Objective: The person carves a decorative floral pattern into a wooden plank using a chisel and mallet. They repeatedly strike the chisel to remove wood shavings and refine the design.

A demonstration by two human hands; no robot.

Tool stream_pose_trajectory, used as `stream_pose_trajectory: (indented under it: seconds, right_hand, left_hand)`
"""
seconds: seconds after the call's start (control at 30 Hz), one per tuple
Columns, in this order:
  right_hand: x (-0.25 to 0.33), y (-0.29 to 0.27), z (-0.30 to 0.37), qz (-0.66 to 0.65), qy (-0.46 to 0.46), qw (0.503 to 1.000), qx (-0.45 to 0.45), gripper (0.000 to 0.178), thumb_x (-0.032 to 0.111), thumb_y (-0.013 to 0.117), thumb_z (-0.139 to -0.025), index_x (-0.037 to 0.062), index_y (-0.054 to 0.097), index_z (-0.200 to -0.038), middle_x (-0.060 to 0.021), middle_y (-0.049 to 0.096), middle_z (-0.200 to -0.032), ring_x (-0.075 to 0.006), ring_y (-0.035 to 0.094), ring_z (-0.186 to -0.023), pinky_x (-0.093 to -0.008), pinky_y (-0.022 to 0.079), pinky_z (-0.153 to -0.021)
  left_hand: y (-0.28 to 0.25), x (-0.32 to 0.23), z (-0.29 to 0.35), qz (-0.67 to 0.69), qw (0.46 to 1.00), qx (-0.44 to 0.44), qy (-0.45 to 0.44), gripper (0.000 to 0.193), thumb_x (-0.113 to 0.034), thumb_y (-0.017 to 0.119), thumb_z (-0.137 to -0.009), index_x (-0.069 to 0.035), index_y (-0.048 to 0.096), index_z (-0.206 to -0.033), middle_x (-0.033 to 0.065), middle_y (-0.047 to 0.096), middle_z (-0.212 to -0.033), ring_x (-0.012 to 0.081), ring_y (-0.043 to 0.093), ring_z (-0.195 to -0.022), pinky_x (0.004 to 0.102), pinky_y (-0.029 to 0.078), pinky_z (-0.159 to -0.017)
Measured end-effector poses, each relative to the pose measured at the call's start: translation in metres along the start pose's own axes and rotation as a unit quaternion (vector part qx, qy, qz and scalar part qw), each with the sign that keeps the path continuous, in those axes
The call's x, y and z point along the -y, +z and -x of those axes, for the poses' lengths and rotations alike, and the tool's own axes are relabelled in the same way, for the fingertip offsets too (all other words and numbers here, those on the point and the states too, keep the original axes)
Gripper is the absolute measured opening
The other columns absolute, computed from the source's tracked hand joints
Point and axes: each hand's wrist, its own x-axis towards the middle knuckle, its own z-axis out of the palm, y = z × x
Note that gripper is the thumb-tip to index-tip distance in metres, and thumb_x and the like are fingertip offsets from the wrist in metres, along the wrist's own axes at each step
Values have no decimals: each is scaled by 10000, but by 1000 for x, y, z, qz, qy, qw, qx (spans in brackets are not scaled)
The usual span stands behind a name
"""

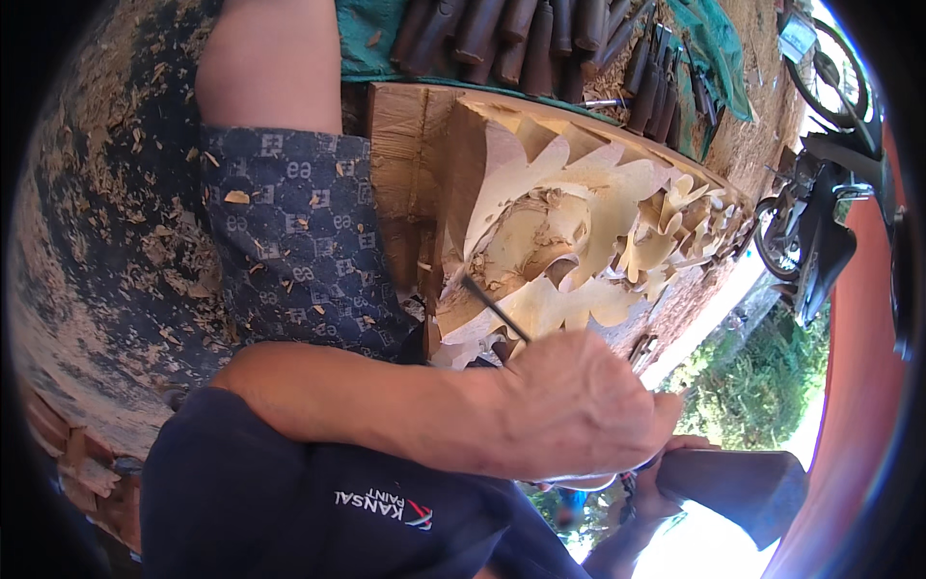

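My left hand [588, 400] is closed around a carving chisel [497, 309], its handle hidden in the fist. The thin dark blade slants up and left, its tip at the near left edge of a pale wood carving [617, 188]. Scrolling leaves and a round hollow with rough, torn fibres cover the carving's face. Beyond the left fist, lower right, my right hand [661, 487] grips a dark, block-shaped mallet [738, 492], held apart from the chisel. The left hand partly hides the right hand and the mallet's handle.
Several dark-handled carving tools [521, 39] lie on a green cloth [362, 48] behind the carving. A brown wooden block [405, 145] adjoins it. My leg in patterned shorts [299, 232] is at left, with wood chips about. A motorbike [820, 203] stands at far right.
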Motion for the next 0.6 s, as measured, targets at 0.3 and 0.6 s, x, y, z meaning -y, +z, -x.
stream_pose_trajectory:
  seconds: [0.3,0.6]
  right_hand:
    - [48,27,-49,-211,99,935,-269,81,38,712,-910,-15,671,-956,-65,742,-873,-100,683,-725,-261,535,-655]
    - [69,35,-38,-97,131,959,-230,574,143,855,-735,-11,582,-1217,-105,622,-1030,-190,622,-915,-313,516,-873]
  left_hand:
    - [29,4,-11,28,981,-168,93,213,-172,694,-761,-121,496,-701,-16,417,-582,132,490,-473,317,336,-419]
    - [21,24,-13,43,976,-189,97,216,-193,692,-760,-131,492,-707,-18,416,-583,137,497,-470,312,328,-402]
